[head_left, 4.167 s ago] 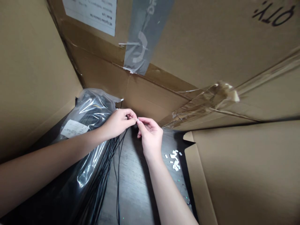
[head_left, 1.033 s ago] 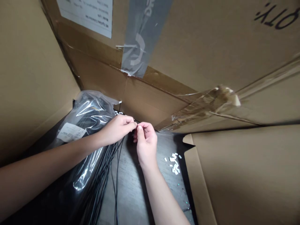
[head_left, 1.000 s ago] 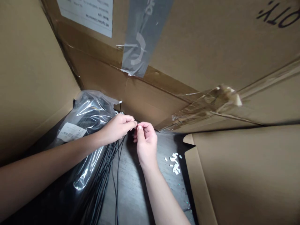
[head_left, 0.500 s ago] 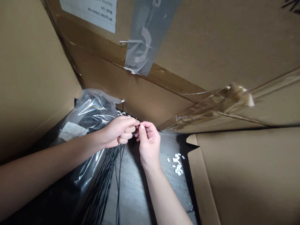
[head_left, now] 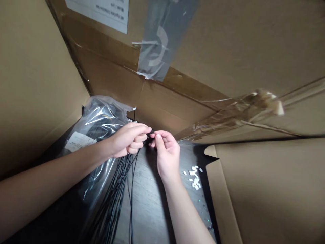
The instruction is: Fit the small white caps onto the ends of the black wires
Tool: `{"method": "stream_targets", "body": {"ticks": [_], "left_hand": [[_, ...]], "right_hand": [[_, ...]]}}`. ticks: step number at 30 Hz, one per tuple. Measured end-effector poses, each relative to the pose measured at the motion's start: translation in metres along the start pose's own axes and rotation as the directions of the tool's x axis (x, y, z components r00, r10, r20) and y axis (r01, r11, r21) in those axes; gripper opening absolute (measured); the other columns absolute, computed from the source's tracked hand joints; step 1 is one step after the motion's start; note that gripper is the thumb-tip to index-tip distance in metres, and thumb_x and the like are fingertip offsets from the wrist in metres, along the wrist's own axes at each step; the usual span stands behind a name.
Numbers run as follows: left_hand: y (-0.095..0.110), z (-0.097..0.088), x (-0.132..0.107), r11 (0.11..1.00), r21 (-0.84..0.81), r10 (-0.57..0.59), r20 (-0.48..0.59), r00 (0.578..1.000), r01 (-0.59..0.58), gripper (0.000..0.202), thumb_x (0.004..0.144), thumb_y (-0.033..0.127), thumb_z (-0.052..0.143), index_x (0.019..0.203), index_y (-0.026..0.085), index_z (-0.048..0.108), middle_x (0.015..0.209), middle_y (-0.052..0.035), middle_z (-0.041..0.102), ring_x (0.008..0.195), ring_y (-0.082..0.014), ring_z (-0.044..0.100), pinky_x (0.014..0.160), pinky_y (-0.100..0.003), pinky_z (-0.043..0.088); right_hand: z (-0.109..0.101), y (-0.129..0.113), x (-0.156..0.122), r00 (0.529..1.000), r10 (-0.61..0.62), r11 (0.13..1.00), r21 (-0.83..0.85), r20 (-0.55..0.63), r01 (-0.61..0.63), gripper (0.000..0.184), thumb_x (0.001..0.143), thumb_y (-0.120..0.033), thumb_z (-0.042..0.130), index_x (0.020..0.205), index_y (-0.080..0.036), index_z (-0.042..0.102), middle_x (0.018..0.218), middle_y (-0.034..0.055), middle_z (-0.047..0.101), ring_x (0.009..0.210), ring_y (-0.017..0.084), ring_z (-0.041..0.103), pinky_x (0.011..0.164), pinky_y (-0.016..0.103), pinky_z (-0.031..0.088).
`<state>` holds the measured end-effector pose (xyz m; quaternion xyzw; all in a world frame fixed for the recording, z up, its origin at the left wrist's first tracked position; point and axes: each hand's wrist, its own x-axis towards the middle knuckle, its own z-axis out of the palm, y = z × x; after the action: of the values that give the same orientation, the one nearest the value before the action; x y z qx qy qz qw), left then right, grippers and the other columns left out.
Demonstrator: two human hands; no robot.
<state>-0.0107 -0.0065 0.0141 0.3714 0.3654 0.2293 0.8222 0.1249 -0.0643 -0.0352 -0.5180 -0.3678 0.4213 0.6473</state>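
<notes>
My left hand [head_left: 133, 138] is closed in a fist-like pinch above a bundle of thin black cables [head_left: 114, 200], and a cable strand runs up to its fingers. Facing it, my right hand [head_left: 167, 149] pinches thumb against fingers a short gap away. Something thin and dark shows between the two sets of fingertips; the right hand's own hold is too small to make out. Behind my left wrist lies a clear plastic bag [head_left: 101, 112] of dark coiled cables, with a white label [head_left: 80, 141].
Small white pieces [head_left: 195, 178] lie scattered on the grey surface [head_left: 147, 203] to the right, and a few more sit behind my hands. A taped cardboard box [head_left: 228, 44] rises at the back. Cardboard panels stand left [head_left: 33, 84] and right [head_left: 269, 183].
My right hand has moved slightly right, and the gap between the fingertips of both hands has widened. The left hand stays closed. The whole view has shifted a little.
</notes>
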Motion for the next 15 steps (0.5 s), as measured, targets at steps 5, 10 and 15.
{"method": "stream_targets", "body": {"ticks": [5,10,15], "left_hand": [[-0.004,0.0,0.0,0.995,0.096,-0.002,0.033,0.999,-0.001,0.029,0.086,0.033,0.06,0.067,0.019,0.042,0.051,0.01,0.024,0.036,-0.0019,0.014,0.034,-0.015,0.008],[-0.006,-0.001,0.001,0.978,0.196,0.056,0.077,0.995,-0.07,0.018,0.087,0.032,0.06,0.079,0.017,0.056,0.053,0.0075,0.039,0.036,-0.0015,0.019,0.034,-0.016,0.01],[-0.012,-0.002,0.005,0.899,0.369,0.234,0.046,0.971,-0.234,0.019,0.088,0.034,0.059,0.084,0.016,0.061,0.054,0.0056,0.048,0.039,-0.0036,0.033,0.038,-0.017,0.022]], "right_hand": [[0.002,-0.003,-0.002,1.0,0.011,0.999,-0.045,0.016,-0.01,0.017,0.084,-0.034,0.065,0.09,-0.018,0.066,0.073,0.0001,0.066,0.055,0.011,0.054,0.058,0.027,0.047],[0.002,-0.004,-0.004,1.0,-0.019,1.0,-0.023,-0.011,0.019,0.015,0.083,-0.033,0.066,0.087,-0.019,0.066,0.074,-0.0002,0.066,0.054,0.009,0.054,0.054,0.025,0.047],[0.004,-0.005,-0.004,0.998,-0.01,0.998,-0.06,-0.065,0.006,0.017,0.079,-0.034,0.069,0.086,-0.018,0.069,0.077,0.0018,0.069,0.053,0.01,0.053,0.051,0.025,0.047]]}}
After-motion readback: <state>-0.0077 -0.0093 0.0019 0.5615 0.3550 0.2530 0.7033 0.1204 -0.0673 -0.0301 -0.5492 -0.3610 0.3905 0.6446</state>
